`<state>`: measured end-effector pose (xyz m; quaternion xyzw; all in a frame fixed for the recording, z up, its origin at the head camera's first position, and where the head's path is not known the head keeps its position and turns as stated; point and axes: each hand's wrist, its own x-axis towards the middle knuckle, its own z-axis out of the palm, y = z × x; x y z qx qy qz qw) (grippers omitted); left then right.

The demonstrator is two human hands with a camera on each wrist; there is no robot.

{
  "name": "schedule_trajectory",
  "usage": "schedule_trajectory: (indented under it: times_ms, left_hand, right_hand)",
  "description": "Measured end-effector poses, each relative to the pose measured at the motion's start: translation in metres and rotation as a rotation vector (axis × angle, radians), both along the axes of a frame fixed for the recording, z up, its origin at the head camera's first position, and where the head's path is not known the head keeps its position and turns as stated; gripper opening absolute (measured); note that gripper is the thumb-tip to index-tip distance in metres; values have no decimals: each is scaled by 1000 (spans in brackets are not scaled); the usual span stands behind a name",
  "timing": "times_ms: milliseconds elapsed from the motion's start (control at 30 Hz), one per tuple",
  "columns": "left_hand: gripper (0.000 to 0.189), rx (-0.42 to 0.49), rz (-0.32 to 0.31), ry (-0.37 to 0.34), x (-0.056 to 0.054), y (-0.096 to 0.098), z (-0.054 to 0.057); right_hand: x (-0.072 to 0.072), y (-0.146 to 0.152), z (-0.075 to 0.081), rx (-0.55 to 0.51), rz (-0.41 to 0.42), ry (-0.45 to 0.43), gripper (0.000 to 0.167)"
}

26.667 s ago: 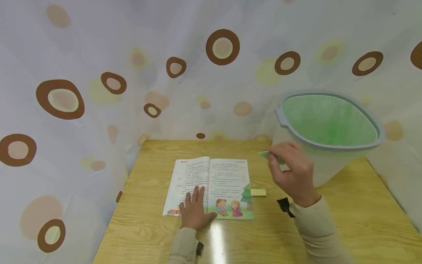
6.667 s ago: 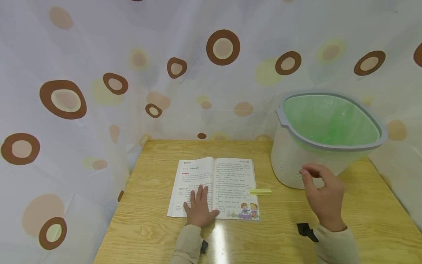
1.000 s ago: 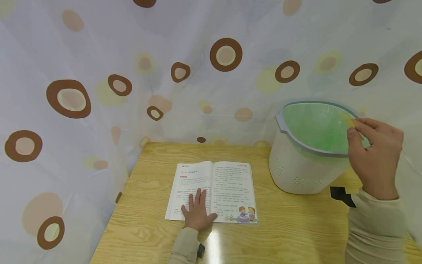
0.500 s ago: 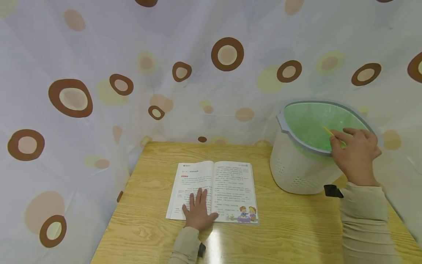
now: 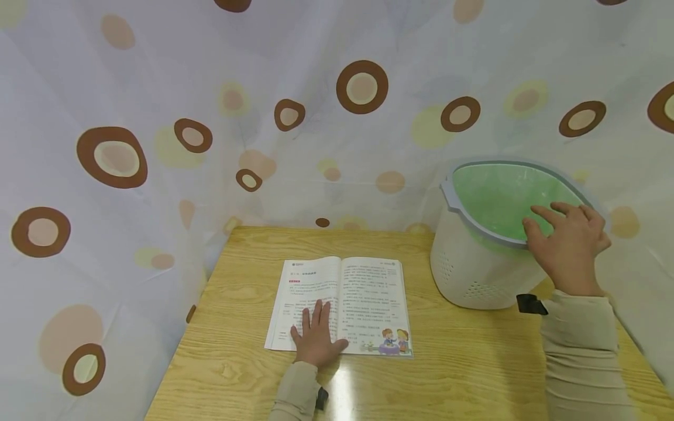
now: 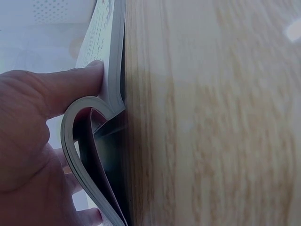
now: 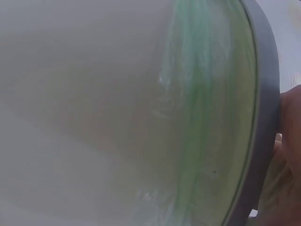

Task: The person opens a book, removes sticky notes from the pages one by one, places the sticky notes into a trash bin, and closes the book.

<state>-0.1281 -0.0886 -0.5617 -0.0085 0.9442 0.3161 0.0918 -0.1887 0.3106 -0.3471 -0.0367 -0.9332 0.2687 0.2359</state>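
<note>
An open book with printed text and a small cartoon at its lower right corner lies on the wooden table. My left hand rests on it with spread fingers, over the lower left page near the spine. In the left wrist view the thumb presses beside the curved spine of the book. To the right stands a white bin with a green bag lining it. Above the near right part of its rim is my right hand, fingers parted and nothing visible between them. The bottom of the bin is hidden.
The wood-grain table reaches back to a pale curtain with brown and yellow spots, which also hangs along both sides. The bin's grey-blue rim stands well above the tabletop, close to the right hand.
My right hand moved left over the bin with a yellow slip, then parted its fingers; the slip is out of sight. Earlier, yellow slips stuck out from the book's right edge. The left hand stays put.
</note>
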Motion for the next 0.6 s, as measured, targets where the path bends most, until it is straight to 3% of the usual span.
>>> schedule_trajectory:
  times_ms: [400, 500, 600]
  left_hand:
    - [93, -16, -4, 3, -2, 5, 3]
    - [93, -32, -3, 10, -2, 2, 1]
    - [93, -39, 5, 19, 0, -1, 0]
  right_hand:
    - [12, -8, 9, -80, -37, 160, 38]
    - [22, -20, 12, -106, -46, 277, 34]
    - [37, -41, 11, -132, -35, 464, 29]
